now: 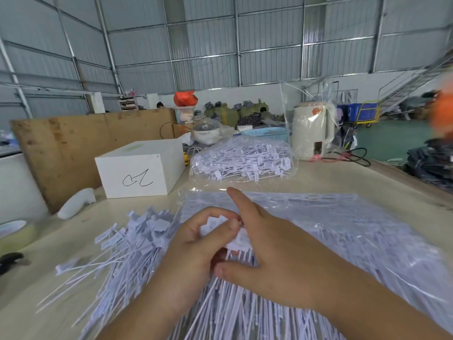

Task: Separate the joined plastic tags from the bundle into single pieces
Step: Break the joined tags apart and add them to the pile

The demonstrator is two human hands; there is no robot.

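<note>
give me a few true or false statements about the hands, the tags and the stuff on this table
1. Both hands hold the bundle of joined tags. True: the left hand curls round it and the right hand pinches it.
2. The white box has a black scribble on its front. True.
3. The loose tags lie to the right of the hands. False: they lie to the left.
4. The kettle stands on the white box. False: it stands on the table, far right.
5. A clear bag of tags lies beyond the hands. True.

Two bare forearms, left hand [193,244], right hand [274,256], ringless
</note>
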